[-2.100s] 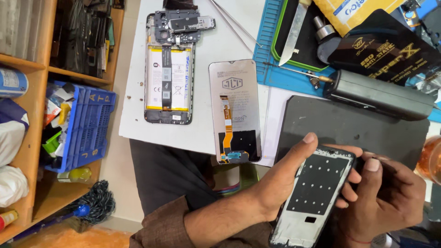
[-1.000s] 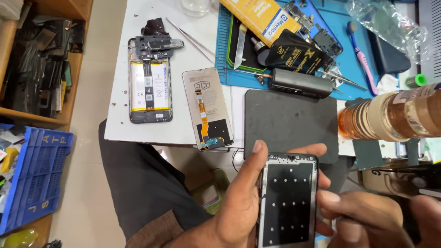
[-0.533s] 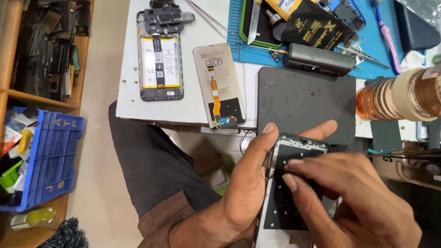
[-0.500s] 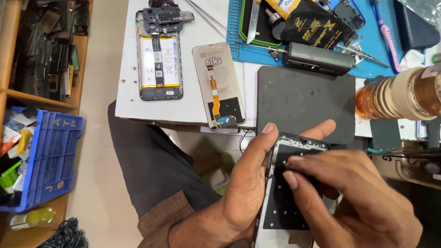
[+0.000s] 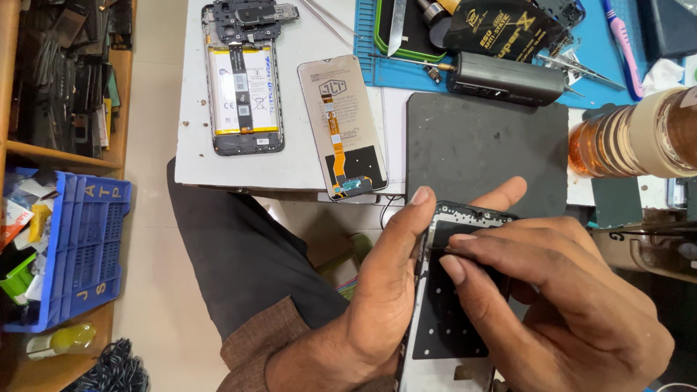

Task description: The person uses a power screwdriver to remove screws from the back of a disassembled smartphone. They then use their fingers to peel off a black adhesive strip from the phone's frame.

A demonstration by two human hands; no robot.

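Note:
My left hand [image 5: 377, 290] grips a phone frame [image 5: 450, 327] by its left edge, holding it over my lap below the table edge. The frame's inner face shows a black sheet with small dots. My right hand [image 5: 559, 297] lies across the frame, fingertips pressed on the black sheet near its top; a thin dark tool seems pinched between the fingers, though this is hard to tell. On the white table lie an opened phone [image 5: 243, 80] with its battery showing and a detached screen [image 5: 343, 127] with an orange flex cable.
A dark grey mat [image 5: 486, 145] lies just beyond the frame. A blue work mat [image 5: 595, 72] holds tweezers, a black cylinder tool [image 5: 504, 78] and packets. Tape rolls [image 5: 632, 138] sit at right. A blue crate [image 5: 80, 254] and wooden shelves stand at left.
The view shifted so the table sits slightly higher and nearer. My right hand moved from under the frame onto its black sheet and now presses near the top.

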